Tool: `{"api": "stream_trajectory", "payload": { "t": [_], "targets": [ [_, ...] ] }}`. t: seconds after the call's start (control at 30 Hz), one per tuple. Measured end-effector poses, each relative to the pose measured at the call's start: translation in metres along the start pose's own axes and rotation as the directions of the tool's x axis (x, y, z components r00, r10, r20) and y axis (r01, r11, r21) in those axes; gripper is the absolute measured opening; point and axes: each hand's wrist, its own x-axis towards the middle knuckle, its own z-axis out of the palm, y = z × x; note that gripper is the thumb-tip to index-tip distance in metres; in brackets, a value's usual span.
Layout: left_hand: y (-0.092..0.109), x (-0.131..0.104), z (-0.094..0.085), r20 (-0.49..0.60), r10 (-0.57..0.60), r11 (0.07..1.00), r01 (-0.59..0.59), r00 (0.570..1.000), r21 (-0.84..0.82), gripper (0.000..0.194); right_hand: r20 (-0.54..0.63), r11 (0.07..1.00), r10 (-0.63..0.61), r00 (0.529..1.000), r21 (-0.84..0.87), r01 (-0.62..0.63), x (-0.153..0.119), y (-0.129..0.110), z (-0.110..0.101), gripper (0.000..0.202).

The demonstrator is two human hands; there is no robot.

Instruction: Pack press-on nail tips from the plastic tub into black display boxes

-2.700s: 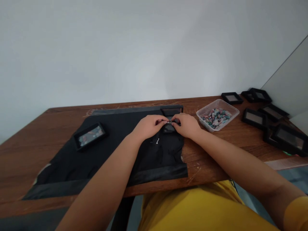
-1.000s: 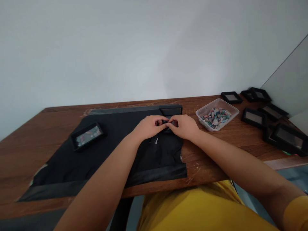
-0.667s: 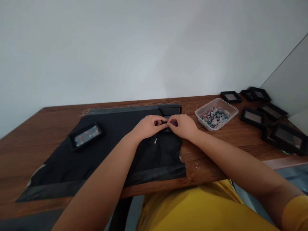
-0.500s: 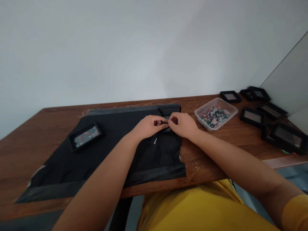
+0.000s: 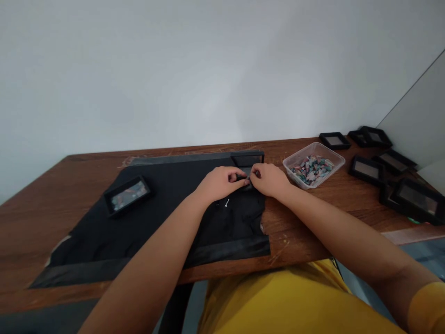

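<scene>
My left hand [image 5: 223,182] and my right hand [image 5: 268,178] meet over a black box, whose raised windowed lid [image 5: 247,160] stands behind my fingers. Thumb and fingers of both hands are closed in pinches, almost tip to tip. Whatever lies between them is too small and covered to make out. The box's inside is mostly hidden by my hands. Just in front of my left hand, a tiny white piece [image 5: 227,202] lies on the black cloth [image 5: 174,204]. Right of my right hand stands a clear plastic tub [image 5: 336,168] holding many small coloured pieces [image 5: 313,169].
A closed black windowed box [image 5: 127,196] with pieces inside rests on the cloth at left. Several more such boxes [image 5: 366,170] are grouped at the right end of the wooden table [image 5: 299,232]. A pale wall [image 5: 174,83] rises behind it.
Both hands appear slightly further right, along with the whole table in view. My fingertips have shifted a little, and the pinches stay close together over the box.
</scene>
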Motion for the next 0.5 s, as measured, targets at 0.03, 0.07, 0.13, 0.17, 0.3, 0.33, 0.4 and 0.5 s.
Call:
{"api": "stream_trajectory", "payload": {
  "t": [0.03, 0.07, 0.13, 0.17, 0.3, 0.33, 0.4, 0.5],
  "targets": [
    [0.002, 0.000, 0.000, -0.013, 0.002, 1.000, -0.002, 1.000, 0.015, 0.033, 0.003, 1.000, -0.004, 1.000, -0.001, 0.004, 0.000, 0.000, 0.000, 0.017],
    [0.003, -0.001, 0.000, -0.022, 0.003, 1.000, -0.002, 1.000, 0.026, 0.032, 0.007, 1.000, -0.007, 1.000, -0.001, 0.007, 0.001, 0.000, 0.000, 0.017],
    [0.004, -0.001, -0.001, -0.020, 0.000, 0.999, 0.001, 1.000, 0.040, 0.030, 0.013, 1.000, -0.013, 1.000, 0.001, 0.013, 0.001, 0.000, 0.000, 0.017],
    [0.004, -0.001, -0.001, -0.014, -0.002, 0.999, 0.002, 1.000, 0.042, 0.029, 0.015, 1.000, -0.014, 1.000, 0.003, 0.014, 0.002, 0.000, 0.000, 0.017],
    [-0.001, -0.001, -0.003, 0.000, 0.009, 1.000, -0.009, 1.000, 0.021, 0.028, 0.007, 1.000, -0.014, 1.000, 0.006, 0.014, 0.002, 0.001, 0.001, 0.019],
    [-0.003, 0.000, -0.003, 0.003, 0.012, 1.000, -0.012, 1.000, 0.010, 0.028, 0.003, 1.000, -0.013, 1.000, 0.006, 0.013, 0.002, 0.001, 0.001, 0.020],
    [-0.006, 0.001, -0.004, 0.016, 0.021, 1.000, -0.021, 1.000, -0.018, 0.028, -0.003, 1.000, -0.012, 1.000, 0.007, 0.012, 0.002, 0.002, 0.002, 0.020],
    [-0.010, 0.001, -0.007, 0.053, 0.055, 0.996, -0.051, 0.997, -0.074, 0.030, -0.001, 1.000, -0.015, 1.000, 0.008, 0.015, 0.002, 0.002, 0.002, 0.020]
  ]
}}
